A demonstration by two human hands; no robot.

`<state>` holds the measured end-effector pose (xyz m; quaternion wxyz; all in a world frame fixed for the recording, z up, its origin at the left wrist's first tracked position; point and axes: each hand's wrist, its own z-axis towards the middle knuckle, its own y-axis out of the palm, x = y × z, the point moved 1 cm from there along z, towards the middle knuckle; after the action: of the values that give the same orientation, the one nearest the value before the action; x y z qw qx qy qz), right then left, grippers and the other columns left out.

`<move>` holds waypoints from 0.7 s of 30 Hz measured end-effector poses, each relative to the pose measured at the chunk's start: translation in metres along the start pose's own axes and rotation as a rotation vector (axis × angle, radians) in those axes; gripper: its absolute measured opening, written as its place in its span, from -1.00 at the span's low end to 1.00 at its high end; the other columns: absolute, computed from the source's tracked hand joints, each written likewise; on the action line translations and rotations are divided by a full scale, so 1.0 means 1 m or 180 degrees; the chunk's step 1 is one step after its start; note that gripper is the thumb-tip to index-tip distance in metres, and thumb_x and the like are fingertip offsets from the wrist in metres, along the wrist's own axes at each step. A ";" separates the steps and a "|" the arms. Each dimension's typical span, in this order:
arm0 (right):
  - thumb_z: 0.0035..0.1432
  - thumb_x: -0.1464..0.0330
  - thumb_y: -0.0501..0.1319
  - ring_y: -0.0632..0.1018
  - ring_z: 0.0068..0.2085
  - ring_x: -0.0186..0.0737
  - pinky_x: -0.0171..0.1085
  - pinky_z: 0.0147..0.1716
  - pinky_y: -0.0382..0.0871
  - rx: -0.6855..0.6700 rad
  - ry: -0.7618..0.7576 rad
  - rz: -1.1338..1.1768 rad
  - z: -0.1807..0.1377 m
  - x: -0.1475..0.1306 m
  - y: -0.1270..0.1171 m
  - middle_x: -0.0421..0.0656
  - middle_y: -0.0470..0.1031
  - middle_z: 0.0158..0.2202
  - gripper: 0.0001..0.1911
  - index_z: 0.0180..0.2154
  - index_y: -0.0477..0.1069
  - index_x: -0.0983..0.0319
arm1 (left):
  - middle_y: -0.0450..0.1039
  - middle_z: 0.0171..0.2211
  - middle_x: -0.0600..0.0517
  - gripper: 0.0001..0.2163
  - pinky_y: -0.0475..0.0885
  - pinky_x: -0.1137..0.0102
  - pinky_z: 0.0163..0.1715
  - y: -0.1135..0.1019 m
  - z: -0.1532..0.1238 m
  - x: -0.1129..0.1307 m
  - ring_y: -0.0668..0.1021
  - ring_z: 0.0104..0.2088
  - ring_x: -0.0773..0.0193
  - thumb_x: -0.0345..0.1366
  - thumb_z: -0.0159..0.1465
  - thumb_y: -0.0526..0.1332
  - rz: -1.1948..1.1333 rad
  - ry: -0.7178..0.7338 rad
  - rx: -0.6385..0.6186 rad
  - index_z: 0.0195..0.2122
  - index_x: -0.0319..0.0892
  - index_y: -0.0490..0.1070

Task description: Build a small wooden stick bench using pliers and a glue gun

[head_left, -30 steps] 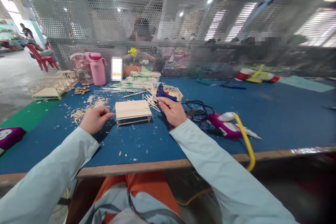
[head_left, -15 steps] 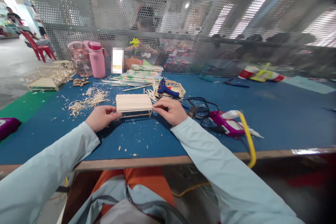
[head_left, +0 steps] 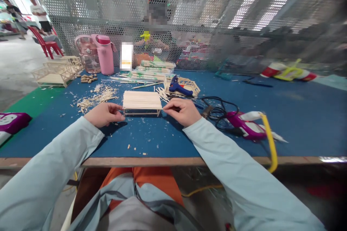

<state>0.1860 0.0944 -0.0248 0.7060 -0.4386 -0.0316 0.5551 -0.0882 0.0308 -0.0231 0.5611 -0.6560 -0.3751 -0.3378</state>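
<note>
A small model built of pale wooden sticks (head_left: 142, 101), with a slatted top on short legs, stands on the blue table before me. At its left end my left hand (head_left: 104, 114) holds the edge between thumb and fingertips. The thumb and fingertips of my right hand (head_left: 184, 111) pinch the right end near the front edge of the top. Behind my right hand a blue glue gun (head_left: 179, 87) lies across another stick-built frame (head_left: 193, 86). Loose sticks (head_left: 163, 95) are scattered beside that frame.
Wood scraps (head_left: 96, 97), peanuts (head_left: 89, 78) and finished stick models (head_left: 52, 74) lie at left. Behind are a pink bottle (head_left: 105, 57) and bagged sticks (head_left: 151, 72). A purple-and-white tool (head_left: 249, 126) with black cable lies right. A perforated metal screen (head_left: 195, 18) closes the back.
My view has shifted, so the table's things appear farther right and slightly higher. My left thumb overlaps the model's edge less than before. Both hands stay at its ends.
</note>
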 end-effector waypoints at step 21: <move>-0.01 0.44 0.20 0.45 -0.51 -0.33 -0.35 -0.53 0.27 -0.0016 -0.0043 -0.0196 0.001 -0.002 0.003 -0.17 0.47 -0.54 -0.90 -0.51 0.46 0.25 | 0.51 -0.62 0.06 -0.68 0.32 0.43 -0.55 0.001 -0.006 0.009 0.45 -0.62 0.30 -0.02 0.02 0.20 0.1081 0.0475 0.1008 -0.38 -0.15 0.57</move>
<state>0.1824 0.0933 -0.0248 0.7214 -0.4354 -0.0512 0.5361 -0.0835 0.0257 -0.0153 0.7318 -0.5868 -0.2653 -0.2232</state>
